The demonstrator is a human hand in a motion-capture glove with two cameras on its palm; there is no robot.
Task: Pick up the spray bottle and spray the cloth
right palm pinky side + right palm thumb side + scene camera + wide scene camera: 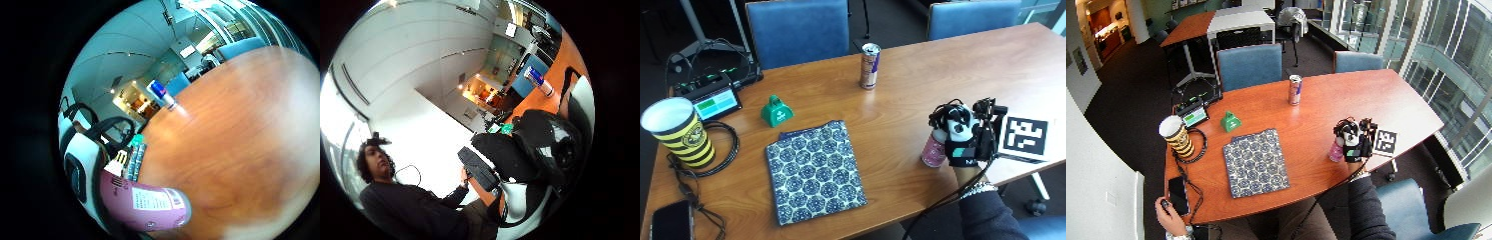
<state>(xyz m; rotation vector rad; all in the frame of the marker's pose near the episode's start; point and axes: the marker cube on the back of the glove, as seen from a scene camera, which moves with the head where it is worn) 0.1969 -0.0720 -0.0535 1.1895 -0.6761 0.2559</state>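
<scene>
Pink spray bottle (150,205) fills the little-finger palm cam right against the palm, then from outside the gloved right hand (966,137) is wrapped around it, upright on the table (906,100), well right of the patterned cloth (814,170).

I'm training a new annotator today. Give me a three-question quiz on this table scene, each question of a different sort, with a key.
1. True or false: the gloved right hand grips the pink spray bottle, which stands on the table.
2. What stands nearest the cloth? A) green bell B) can C) striped cup
3. Fill in: the cloth's pattern is blue and ____.

Key: 1 true; 2 A; 3 white.
</scene>
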